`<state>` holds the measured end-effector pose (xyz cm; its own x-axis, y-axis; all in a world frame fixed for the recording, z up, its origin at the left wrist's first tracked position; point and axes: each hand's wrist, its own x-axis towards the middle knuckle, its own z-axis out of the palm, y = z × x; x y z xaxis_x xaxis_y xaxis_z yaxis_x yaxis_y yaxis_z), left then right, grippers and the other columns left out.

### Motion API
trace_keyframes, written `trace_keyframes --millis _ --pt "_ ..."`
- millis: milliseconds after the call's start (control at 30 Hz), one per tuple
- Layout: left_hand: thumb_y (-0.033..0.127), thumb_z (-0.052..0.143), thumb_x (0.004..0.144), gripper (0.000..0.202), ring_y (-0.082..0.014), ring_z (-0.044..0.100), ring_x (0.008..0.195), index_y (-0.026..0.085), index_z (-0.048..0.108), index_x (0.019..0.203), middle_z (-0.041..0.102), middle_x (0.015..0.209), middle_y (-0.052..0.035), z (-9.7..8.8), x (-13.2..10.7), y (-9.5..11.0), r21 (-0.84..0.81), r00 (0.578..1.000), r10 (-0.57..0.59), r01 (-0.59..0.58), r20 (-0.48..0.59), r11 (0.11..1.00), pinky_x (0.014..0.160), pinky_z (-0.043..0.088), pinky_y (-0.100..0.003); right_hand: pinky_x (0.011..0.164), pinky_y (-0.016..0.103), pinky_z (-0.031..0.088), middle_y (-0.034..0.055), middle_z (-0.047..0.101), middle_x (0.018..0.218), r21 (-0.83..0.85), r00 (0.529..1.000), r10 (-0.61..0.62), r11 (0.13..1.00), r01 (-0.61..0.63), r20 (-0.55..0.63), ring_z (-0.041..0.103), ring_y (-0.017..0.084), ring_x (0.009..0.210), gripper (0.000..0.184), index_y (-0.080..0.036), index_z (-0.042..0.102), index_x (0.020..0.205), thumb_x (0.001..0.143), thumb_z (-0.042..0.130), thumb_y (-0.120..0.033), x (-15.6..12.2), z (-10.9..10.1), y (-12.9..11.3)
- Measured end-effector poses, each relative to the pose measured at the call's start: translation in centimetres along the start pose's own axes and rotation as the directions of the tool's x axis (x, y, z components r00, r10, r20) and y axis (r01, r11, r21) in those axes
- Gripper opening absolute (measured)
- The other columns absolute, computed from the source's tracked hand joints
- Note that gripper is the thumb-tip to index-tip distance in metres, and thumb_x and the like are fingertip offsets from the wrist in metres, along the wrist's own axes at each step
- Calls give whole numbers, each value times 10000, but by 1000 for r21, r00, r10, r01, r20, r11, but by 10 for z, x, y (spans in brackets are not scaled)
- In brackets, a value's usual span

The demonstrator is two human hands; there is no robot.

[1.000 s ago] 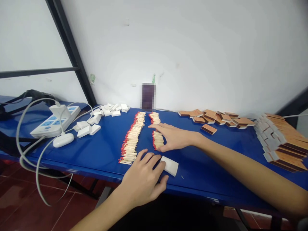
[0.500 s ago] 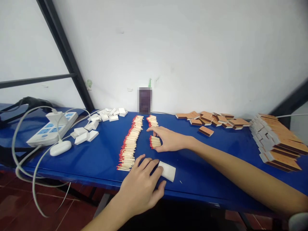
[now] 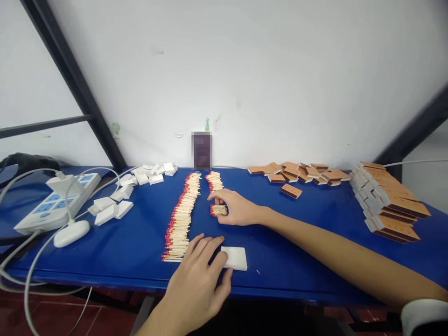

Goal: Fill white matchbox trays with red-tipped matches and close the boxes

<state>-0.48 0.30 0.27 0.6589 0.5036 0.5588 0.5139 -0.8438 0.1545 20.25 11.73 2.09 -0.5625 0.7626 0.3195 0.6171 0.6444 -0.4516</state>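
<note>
On the blue tabletop, my left hand [image 3: 201, 273] holds the left end of a white matchbox tray [image 3: 236, 258] between thumb and fingers. My right hand [image 3: 236, 207] is curled round a small bunch of matches [image 3: 217, 210], thumb at the near side and fingers at the far side, red heads pointing left. Behind it lies a short row of matches [image 3: 215, 181], partly covered by my fingers. A long row of matches [image 3: 180, 217] runs from the back to near the front edge, left of both hands.
White trays [image 3: 105, 210] lie scattered at the left, beside a power strip [image 3: 58, 203] with white cables. Matchboxes [image 3: 291, 191] are heaped at the back right, and a stack of matchboxes [image 3: 395, 200] stands at the far right. A pixelated dark object [image 3: 202, 150] leans against the wall.
My right fingers have closed in round the small bunch of matches, which looks tighter. The white tray under my left hand has turned to lie straighter. The whole view has shifted slightly.
</note>
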Motion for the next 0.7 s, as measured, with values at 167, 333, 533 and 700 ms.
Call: trace_keyframes --millis 167,333,533,700 --pt "137 481 947 99 -303 568 1092 167 560 999 600 1217 -134 1 0 -1 -20 1000 3 -3 -2 1000 1025 462 -568 875 353 467 56 621 929 15 995 -32 999 34 -91 581 196 884 411 -144 612 1108 700 660 -152 -4 4 1" --pt "152 487 947 88 -303 567 1083 165 563 989 603 1210 -137 1 1 0 -14 1000 -5 5 9 1000 1036 451 -565 838 347 475 62 643 936 2 992 -56 998 57 -111 585 198 871 359 -154 623 1053 696 653 -140 -6 7 3" --pt "169 500 934 86 -302 567 1088 165 566 989 609 1180 -130 1 1 1 -4 1000 -16 16 18 1000 1057 433 -549 805 325 484 55 673 929 -11 988 -76 997 75 -131 599 190 855 284 -172 651 1005 724 636 -138 -8 9 2" --pt "165 501 931 76 -293 557 1107 164 558 981 603 1190 -124 0 1 1 -21 999 -40 41 27 999 1081 407 -533 782 318 500 67 701 955 -7 989 -61 998 61 -133 636 194 854 320 -170 681 1052 734 654 -155 -9 8 2"
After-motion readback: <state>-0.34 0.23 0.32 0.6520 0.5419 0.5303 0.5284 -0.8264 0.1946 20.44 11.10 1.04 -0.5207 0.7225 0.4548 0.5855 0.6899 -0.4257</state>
